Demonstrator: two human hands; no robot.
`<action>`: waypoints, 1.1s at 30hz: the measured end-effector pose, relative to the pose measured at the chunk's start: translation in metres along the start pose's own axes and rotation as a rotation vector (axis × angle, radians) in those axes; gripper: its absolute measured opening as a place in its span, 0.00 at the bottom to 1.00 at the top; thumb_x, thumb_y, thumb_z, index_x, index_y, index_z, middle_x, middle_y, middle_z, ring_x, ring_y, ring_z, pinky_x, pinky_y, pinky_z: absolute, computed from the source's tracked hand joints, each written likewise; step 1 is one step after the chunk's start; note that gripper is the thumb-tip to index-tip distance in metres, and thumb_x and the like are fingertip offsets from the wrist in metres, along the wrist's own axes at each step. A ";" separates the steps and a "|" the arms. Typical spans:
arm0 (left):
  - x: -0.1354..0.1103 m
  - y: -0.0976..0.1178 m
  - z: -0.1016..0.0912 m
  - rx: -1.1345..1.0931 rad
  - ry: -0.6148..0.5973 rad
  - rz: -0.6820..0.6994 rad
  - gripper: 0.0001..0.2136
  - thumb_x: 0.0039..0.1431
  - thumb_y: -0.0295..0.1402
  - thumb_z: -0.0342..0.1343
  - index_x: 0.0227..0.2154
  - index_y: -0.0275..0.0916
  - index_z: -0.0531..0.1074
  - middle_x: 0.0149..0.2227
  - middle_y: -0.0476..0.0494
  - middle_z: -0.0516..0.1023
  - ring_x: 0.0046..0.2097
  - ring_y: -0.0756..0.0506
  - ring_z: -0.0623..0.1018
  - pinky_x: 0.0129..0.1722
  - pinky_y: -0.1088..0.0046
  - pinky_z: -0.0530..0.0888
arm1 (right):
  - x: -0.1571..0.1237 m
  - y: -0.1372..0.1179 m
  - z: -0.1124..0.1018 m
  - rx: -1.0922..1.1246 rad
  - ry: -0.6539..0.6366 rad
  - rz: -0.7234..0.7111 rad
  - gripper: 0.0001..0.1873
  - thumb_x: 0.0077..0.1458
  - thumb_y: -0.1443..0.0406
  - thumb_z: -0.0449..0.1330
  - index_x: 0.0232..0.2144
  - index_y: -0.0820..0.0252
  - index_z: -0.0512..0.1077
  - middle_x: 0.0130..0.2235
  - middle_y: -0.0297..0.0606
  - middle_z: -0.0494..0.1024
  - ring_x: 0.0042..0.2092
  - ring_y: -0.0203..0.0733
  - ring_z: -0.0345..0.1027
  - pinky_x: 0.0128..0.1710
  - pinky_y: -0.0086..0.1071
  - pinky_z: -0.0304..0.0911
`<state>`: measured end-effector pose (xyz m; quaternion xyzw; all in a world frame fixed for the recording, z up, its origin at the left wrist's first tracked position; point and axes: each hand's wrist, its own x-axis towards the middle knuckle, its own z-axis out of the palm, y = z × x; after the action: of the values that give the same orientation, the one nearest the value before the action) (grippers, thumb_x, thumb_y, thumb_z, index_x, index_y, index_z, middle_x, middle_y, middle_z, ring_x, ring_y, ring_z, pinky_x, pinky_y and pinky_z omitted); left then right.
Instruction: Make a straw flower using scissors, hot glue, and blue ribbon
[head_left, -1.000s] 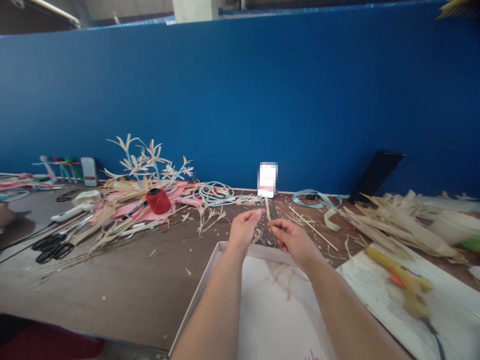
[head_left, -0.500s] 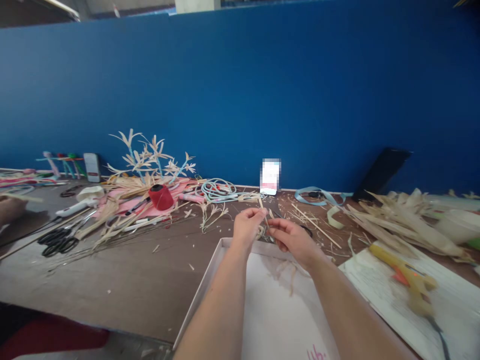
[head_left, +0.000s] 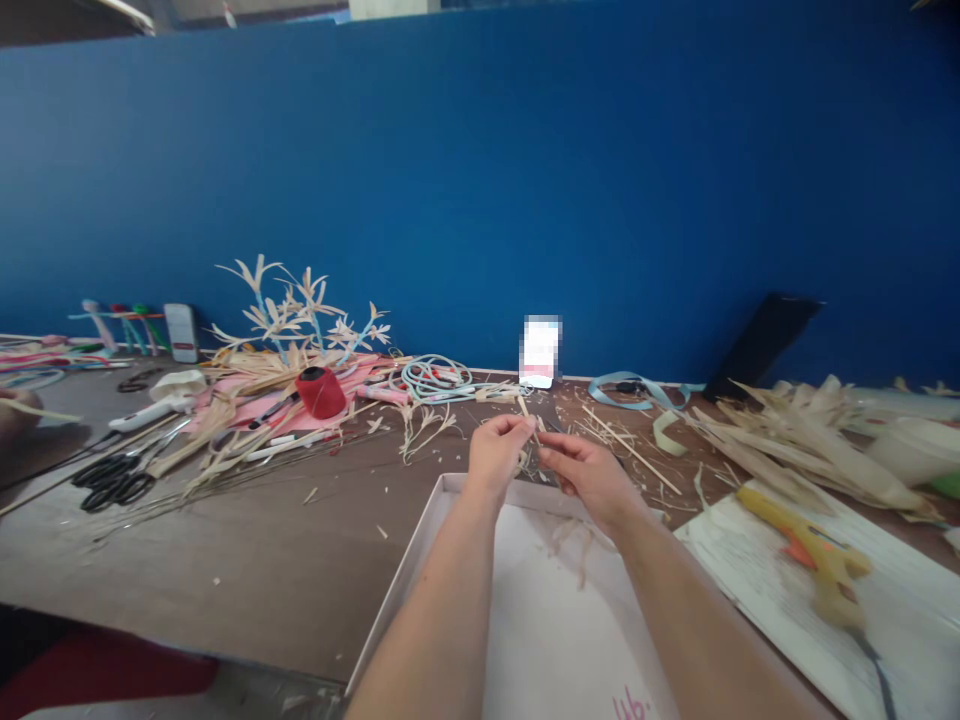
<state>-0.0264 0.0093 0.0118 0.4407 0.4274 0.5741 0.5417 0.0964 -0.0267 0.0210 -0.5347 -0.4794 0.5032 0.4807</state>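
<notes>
Both of my hands meet above the far rim of a shallow white box (head_left: 420, 560). My left hand (head_left: 496, 452) pinches a thin pale straw strip (head_left: 523, 408) that sticks up between the fingers. My right hand (head_left: 589, 476) is closed on the lower part of the same strip, fingertips almost touching the left ones. A few straw scraps (head_left: 574, 545) lie inside the box under my hands.
A yellow glue gun (head_left: 814, 560) rests on a white board at right, beside a heap of dried husks (head_left: 795, 440). Left of centre lie a red thread spool (head_left: 319, 392), black scissors (head_left: 112, 482), straw flowers (head_left: 300, 315) and coiled cord (head_left: 435, 378). Another person's hand (head_left: 15, 415) shows at far left.
My hands have stayed together on the strip, which has tipped slightly left. The view has shifted a little; the hand at far left has moved.
</notes>
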 end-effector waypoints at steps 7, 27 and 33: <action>0.000 0.001 0.000 0.001 0.026 -0.021 0.16 0.38 0.44 0.62 0.24 0.34 0.75 0.19 0.51 0.68 0.20 0.56 0.62 0.20 0.80 0.59 | 0.000 0.000 0.000 0.014 0.016 0.005 0.23 0.39 0.59 0.65 0.41 0.61 0.74 0.23 0.32 0.71 0.20 0.28 0.49 0.20 0.27 0.45; 0.001 0.000 0.000 0.084 0.043 0.023 0.14 0.41 0.43 0.59 0.23 0.35 0.74 0.17 0.52 0.66 0.19 0.56 0.61 0.19 0.80 0.57 | 0.001 0.001 -0.001 -0.018 0.011 -0.013 0.22 0.41 0.57 0.63 0.41 0.60 0.74 0.25 0.33 0.72 0.20 0.28 0.50 0.19 0.26 0.46; 0.001 0.000 0.000 0.094 0.043 0.022 0.14 0.41 0.43 0.59 0.23 0.35 0.74 0.18 0.51 0.66 0.19 0.56 0.61 0.19 0.80 0.57 | 0.001 0.001 -0.001 -0.012 0.016 -0.008 0.20 0.41 0.59 0.63 0.39 0.59 0.75 0.25 0.33 0.73 0.20 0.29 0.50 0.19 0.26 0.46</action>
<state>-0.0261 0.0098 0.0121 0.4578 0.4607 0.5688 0.5046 0.0975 -0.0262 0.0205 -0.5397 -0.4808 0.4940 0.4833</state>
